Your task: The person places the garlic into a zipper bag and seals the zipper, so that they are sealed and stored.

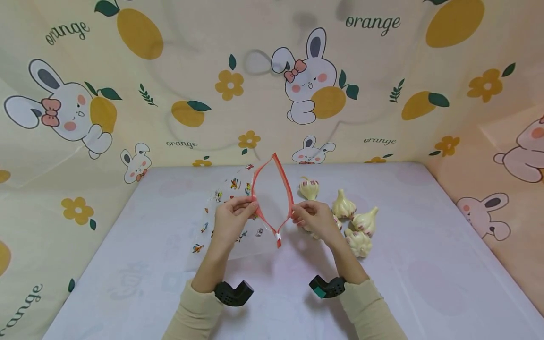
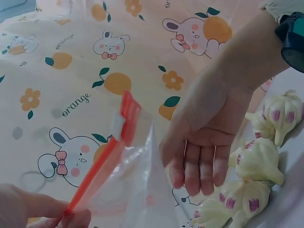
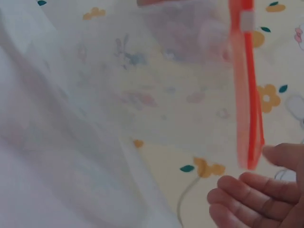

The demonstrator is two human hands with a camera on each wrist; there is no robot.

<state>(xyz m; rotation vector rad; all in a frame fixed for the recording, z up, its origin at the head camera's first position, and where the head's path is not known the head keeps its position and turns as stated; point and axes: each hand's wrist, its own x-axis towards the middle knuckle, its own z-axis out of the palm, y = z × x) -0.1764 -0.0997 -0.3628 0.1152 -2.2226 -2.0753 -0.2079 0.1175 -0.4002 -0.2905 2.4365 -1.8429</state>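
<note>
A clear zip bag [image 1: 231, 222] with small coloured prints and a red zip edge [image 1: 285, 182] is held up over the table, its mouth spread apart in the head view. My left hand [image 1: 233, 217] pinches the left side of that edge. On the opposite side, my right hand [image 1: 316, 218] holds the edge at its fingertips in the head view. In the left wrist view the other fingers of the right hand [image 2: 202, 137] hang extended. A white slider [image 1: 278, 236] sits at the near end of the zip. Several garlic bulbs [image 1: 343, 205] lie beside and beyond the right hand.
A pale cloth covers the table [image 1: 425, 264]. Behind and at both sides stands a backdrop [image 1: 255, 113] printed with rabbits, oranges and flowers. Dark cameras [image 1: 233, 293] are worn at both wrists, by the sleeve cuffs.
</note>
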